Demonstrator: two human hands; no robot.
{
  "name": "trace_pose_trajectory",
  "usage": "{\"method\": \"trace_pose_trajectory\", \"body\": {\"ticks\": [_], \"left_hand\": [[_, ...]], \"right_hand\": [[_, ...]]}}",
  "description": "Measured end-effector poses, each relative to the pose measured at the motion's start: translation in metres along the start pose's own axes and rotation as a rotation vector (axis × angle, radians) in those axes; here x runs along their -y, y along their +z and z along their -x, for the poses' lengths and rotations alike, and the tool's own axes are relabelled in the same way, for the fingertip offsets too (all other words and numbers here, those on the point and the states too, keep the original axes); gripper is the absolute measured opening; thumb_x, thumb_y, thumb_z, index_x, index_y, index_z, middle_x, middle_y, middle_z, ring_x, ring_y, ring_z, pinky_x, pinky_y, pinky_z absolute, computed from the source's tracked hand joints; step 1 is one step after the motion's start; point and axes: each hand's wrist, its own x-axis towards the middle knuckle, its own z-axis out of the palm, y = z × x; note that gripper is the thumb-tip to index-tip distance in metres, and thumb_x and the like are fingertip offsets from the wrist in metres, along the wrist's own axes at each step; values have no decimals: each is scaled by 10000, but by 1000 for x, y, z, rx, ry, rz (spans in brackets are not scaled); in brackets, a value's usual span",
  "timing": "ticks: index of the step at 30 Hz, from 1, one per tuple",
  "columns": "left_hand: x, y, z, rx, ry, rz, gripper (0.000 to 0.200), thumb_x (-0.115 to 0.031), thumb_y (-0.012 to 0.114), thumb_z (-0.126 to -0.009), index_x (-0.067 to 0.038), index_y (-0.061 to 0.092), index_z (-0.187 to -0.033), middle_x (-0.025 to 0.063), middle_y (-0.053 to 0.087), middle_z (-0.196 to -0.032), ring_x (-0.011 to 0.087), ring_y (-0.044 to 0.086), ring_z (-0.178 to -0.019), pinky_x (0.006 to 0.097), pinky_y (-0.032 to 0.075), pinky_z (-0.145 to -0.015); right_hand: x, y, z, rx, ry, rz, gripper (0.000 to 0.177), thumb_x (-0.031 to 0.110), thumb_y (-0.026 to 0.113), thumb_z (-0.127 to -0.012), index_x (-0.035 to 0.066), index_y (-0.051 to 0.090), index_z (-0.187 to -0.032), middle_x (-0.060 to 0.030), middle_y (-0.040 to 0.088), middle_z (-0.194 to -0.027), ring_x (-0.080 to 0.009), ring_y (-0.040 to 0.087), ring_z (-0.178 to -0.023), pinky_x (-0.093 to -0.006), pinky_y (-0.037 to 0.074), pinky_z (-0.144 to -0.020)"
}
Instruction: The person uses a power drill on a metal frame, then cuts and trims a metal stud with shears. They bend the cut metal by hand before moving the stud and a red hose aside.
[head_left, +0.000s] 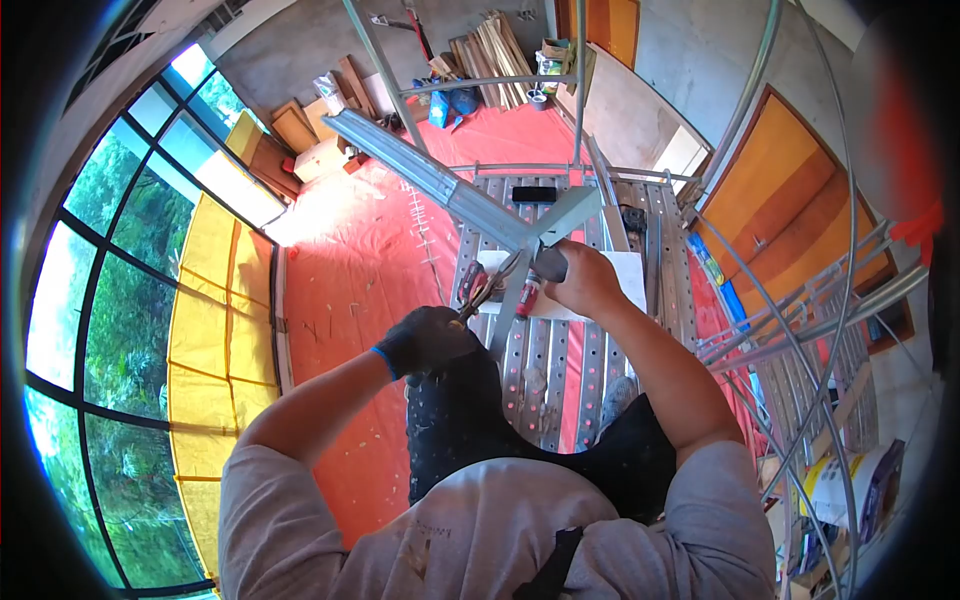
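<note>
My left hand (pixel 425 340), in a dark glove with a blue cuff, is closed around the handles of a pair of snips (pixel 488 288). Their jaws point up toward a long galvanized metal channel (pixel 430 185). At its near end the channel splits into splayed flaps, one (pixel 570 212) toward the upper right and another (pixel 512 315) down toward my knee. My right hand (pixel 582 280) grips the channel's near end, its fingers partly hidden by dark grey covering. Just beneath lie a red-and-black tool (pixel 528 298) and another red item (pixel 471 284), partly covered.
I am on a perforated metal scaffold platform (pixel 540 400) with rails (pixel 490 82) ahead and tubes (pixel 790 335) at right. A black box-shaped object (pixel 534 194) and a white board (pixel 628 275) lie on it. Below, red sheeting (pixel 350 400) covers the floor; timber (pixel 490 60) leans at the back wall.
</note>
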Motion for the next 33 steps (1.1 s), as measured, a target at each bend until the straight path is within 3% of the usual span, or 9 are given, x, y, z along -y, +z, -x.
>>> {"method": "trace_pose_trajectory", "body": {"ticks": [5,8,11,14,20,29,33], "left_hand": [[-17,-16,12,127,-51,3,480,-442,771,-785,-58,707,-1067,132,716,-848,239,707,-720,377,560,-695],[-26,-20,16,111,-131,-6,488,-440,767,-789,-65,700,-1094,131,716,-859,236,705,-709,387,563,-693],[-25,-21,23,-20,-66,-63,449,-451,694,-812,-51,726,-1012,138,705,-727,244,708,-627,391,558,-613],[-18,-23,20,60,-80,-19,511,-425,764,-792,-62,688,-1144,128,722,-899,237,706,-721,388,566,-705],[-28,-34,23,151,-140,72,498,-389,775,-790,-70,689,-1161,115,728,-898,236,712,-764,380,562,-738],[-31,-17,17,-31,-23,-300,484,-414,706,-761,-98,709,-1128,178,741,-971,375,719,-902,467,561,-810],[-22,7,10,-99,-35,-258,452,-411,671,-774,-78,703,-1079,196,734,-967,399,709,-906,487,556,-806]], "right_hand": [[-1,-9,3,33,-27,69,565,200,802,-631,52,678,-1162,-199,707,-1060,-384,689,-972,-442,558,-885],[0,-13,2,30,-7,67,563,209,799,-628,54,684,-1157,-199,706,-1060,-384,688,-970,-441,557,-889],[-1,-17,4,30,8,70,568,217,793,-623,54,687,-1156,-199,707,-1066,-382,687,-975,-440,558,-890],[0,-19,4,63,10,80,575,220,787,-619,54,688,-1161,-198,709,-1073,-378,687,-984,-439,557,-895],[0,-22,4,131,-13,92,570,206,775,-621,49,690,-1162,-190,710,-1091,-372,687,-996,-438,553,-905],[-2,-17,6,129,-48,166,560,152,732,-642,40,675,-1188,-190,704,-1096,-383,682,-1000,-444,551,-906],[-1,-11,5,117,-28,158,616,141,722,-644,41,646,-1247,-202,698,-1121,-389,682,-997,-451,553,-897]]}}
